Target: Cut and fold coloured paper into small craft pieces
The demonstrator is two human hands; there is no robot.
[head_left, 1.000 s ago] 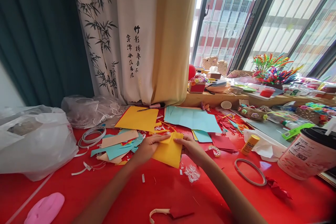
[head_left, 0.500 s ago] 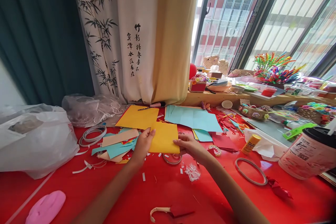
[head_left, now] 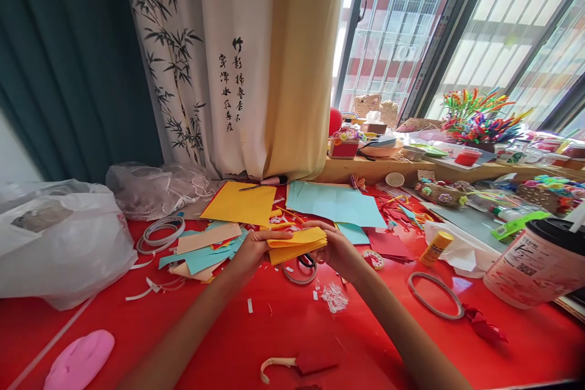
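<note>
A small stack of yellow paper (head_left: 297, 245) is held up over the red table, its layered edges facing me. My left hand (head_left: 256, 248) grips its left end, thumb along the top. Around the right end are the fingers of my right hand (head_left: 333, 247), partly hidden behind the paper. Beneath the stack, a roll of tape (head_left: 300, 273) and a dark scissor handle (head_left: 309, 260) show. Behind lie a large yellow sheet (head_left: 240, 202) and light blue sheets (head_left: 336, 204). Left of my left hand is a pile of paper scraps (head_left: 205, 248).
White plastic bags (head_left: 64, 244) and tape rolls (head_left: 161, 234) lie left, pink clay (head_left: 80, 359) at front left. On the right are a glue stick (head_left: 436, 248), a tape ring (head_left: 436, 295) and a lidded cup (head_left: 534, 265). Paper shreds (head_left: 335, 297) lie near the middle.
The yellow paper, earlier showing its broad face, is now tilted and bent so its layered edges show. Both hands have moved slightly and turned with it, uncovering the scissor handle.
</note>
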